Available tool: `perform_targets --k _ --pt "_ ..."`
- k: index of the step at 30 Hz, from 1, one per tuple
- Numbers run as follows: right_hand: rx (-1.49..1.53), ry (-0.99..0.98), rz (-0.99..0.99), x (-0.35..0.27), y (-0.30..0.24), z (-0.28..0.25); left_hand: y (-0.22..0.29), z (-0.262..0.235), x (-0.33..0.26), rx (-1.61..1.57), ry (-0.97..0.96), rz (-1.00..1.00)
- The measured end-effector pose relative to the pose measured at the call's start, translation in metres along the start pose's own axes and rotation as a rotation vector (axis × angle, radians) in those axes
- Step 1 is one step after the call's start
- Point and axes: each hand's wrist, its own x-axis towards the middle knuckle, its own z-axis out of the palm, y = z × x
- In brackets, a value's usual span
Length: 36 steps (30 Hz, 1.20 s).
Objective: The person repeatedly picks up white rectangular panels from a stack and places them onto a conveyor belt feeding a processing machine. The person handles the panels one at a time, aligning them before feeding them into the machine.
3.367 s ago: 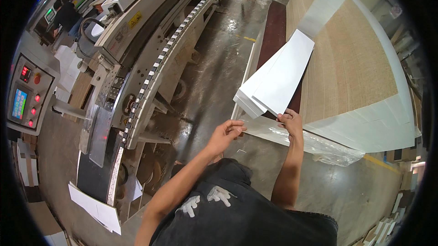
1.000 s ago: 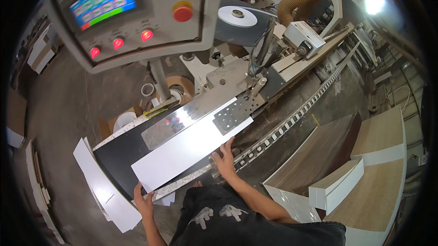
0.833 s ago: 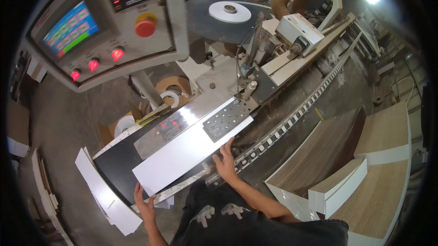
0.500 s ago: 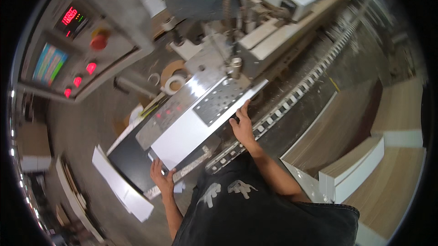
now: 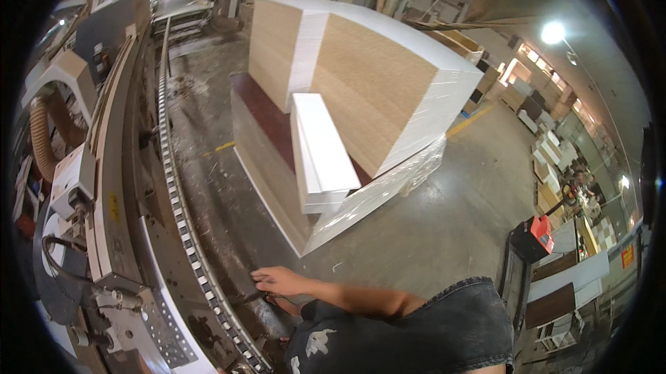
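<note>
My right hand reaches left at low level, fingers stretched out and empty, just beside the toothed conveyor track of the long machine. My forearm runs back to my dark printed shirt. My left hand is out of the picture. A short stack of white panels lies ahead on a low brown-topped base, leaning against a tall stack of board with white edges and plastic wrap at its foot. My foot in a sandal shows under the hand.
The long grey machine with hoses and a perforated plate fills the left side. Bare concrete floor spreads to the right. A black stand with a red top and more stacked panels stand at the far right.
The view has swung from the machine's control panel to the board stacks. The white panel that both hands held on the machine is no longer in them; only the empty right hand shows.
</note>
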Motion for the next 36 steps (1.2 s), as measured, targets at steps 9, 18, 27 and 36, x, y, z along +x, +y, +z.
perform_targets --k 9,18,27,36 --pt "0.891 0.798 0.463 -0.078 0.101 -0.172 0.029 -0.005 0.056 -0.169 -0.468 0.208" --pt "0.679 0.692 0.317 -0.046 0.099 -0.336 0.204 -0.124 0.0 -0.909 -0.562 0.044" --pt "0.22 0.339 0.363 -0.063 0.084 -0.334 0.431 -0.192 -0.037 -1.588 -1.343 -0.366" --pt "0.45 -0.294 0.303 -0.133 0.097 -0.239 0.445 -0.205 -0.069 -1.563 -1.339 -0.784"
